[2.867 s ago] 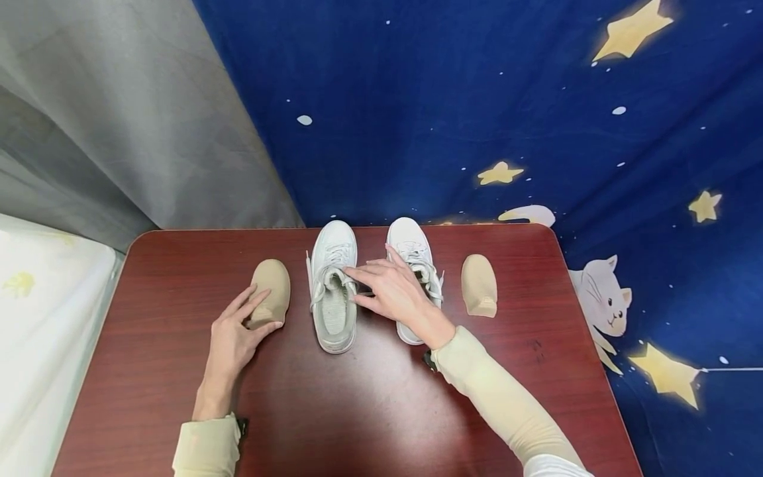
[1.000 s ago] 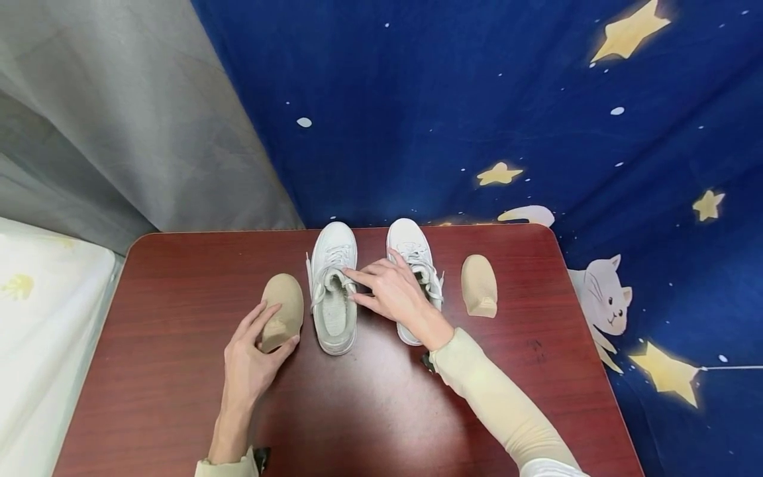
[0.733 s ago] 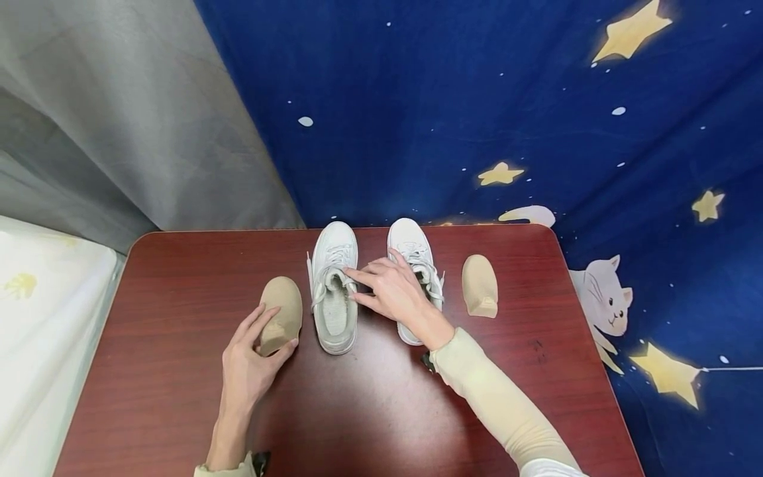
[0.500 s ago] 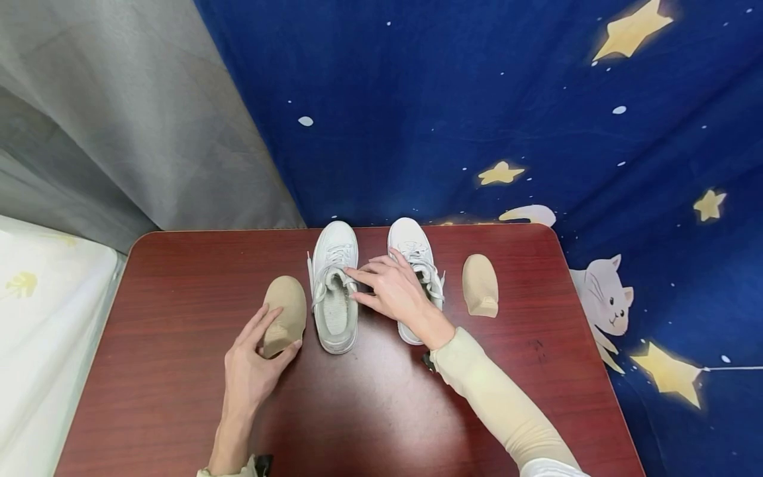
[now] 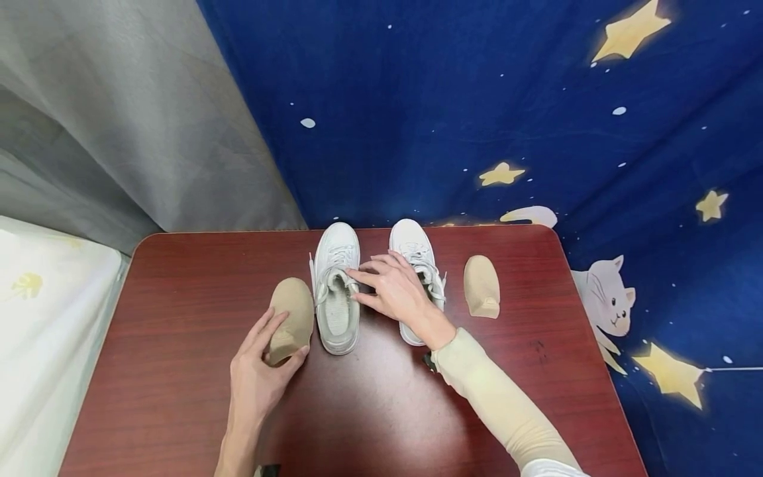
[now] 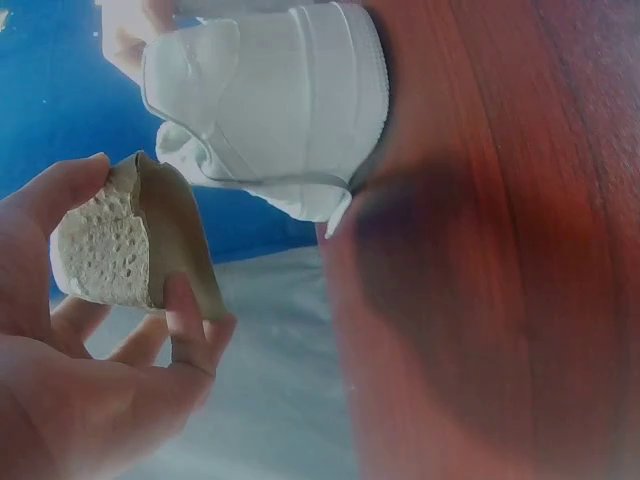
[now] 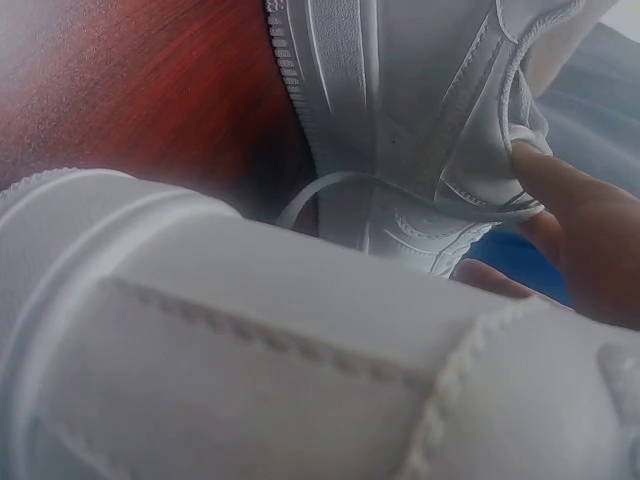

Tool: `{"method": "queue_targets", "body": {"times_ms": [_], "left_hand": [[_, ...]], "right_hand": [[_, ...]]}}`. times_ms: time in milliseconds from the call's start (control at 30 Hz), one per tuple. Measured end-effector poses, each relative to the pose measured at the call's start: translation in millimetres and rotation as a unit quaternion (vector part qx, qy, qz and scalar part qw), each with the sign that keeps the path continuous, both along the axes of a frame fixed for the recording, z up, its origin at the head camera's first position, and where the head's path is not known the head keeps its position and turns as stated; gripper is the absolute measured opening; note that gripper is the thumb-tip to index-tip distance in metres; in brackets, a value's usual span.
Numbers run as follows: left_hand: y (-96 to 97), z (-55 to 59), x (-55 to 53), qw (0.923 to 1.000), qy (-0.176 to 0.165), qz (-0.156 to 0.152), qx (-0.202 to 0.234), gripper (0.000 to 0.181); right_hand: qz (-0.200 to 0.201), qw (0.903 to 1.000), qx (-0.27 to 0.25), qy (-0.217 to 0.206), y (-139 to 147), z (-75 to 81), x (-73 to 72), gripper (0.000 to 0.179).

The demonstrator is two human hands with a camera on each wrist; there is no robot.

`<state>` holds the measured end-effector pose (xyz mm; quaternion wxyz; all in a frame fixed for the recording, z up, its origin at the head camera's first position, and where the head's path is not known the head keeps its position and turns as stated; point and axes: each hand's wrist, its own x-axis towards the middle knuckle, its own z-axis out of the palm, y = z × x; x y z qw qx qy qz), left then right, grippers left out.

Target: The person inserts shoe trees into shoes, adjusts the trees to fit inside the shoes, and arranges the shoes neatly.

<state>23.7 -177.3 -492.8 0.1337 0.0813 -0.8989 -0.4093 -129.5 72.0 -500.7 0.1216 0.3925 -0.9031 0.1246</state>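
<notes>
In the head view my left hand [image 5: 253, 381] grips a beige moulded shoe insert [image 5: 296, 306], just left of the left white sneaker [image 5: 337, 242]. The left wrist view shows the insert [image 6: 105, 250] raised off the table, its hollow, dimpled inside visible between thumb and fingers. My right hand [image 5: 396, 288] reaches across the right white sneaker [image 5: 408, 236]. Its thumb and fingertips pinch the left sneaker's opening edge near the laces. Up close, the right wrist view shows the thumb on that collar of the sneaker [image 7: 420, 100]; some fingers are hidden.
Both sneakers stand toes-away near the far edge of the red-brown table [image 5: 179, 331]. A second beige insert [image 5: 481, 285] lies right of them. Behind hang a grey curtain [image 5: 155, 132] and a blue star-patterned curtain [image 5: 417, 99]. White cloth [image 5: 48, 344] lies beyond the left edge.
My left hand has carried the insert rightward and nearer to me, up beside the left sneaker. My right hand and both sneakers have stayed almost still.
</notes>
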Motion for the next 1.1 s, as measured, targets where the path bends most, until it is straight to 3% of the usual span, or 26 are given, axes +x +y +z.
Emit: {"method": "queue_targets", "body": {"times_ms": [167,400,1100], "left_hand": [[7.1,5.8,1.6,0.9998,0.009,-0.018,-0.002,0.070],[11.3,15.1,7.3,0.9999,0.006,-0.011,-0.003,0.070],[22.0,35.4,14.9,0.9993,-0.016,-0.032,0.005,0.070]], "right_hand": [[-0.002,0.9999,-0.010,-0.011,4,-1.9,-0.1,0.047],[0.002,0.9997,-0.018,-0.015,1,-1.0,-0.6,0.046],[0.002,0.9992,-0.029,-0.026,-2,-0.2,0.1,0.047]]}}
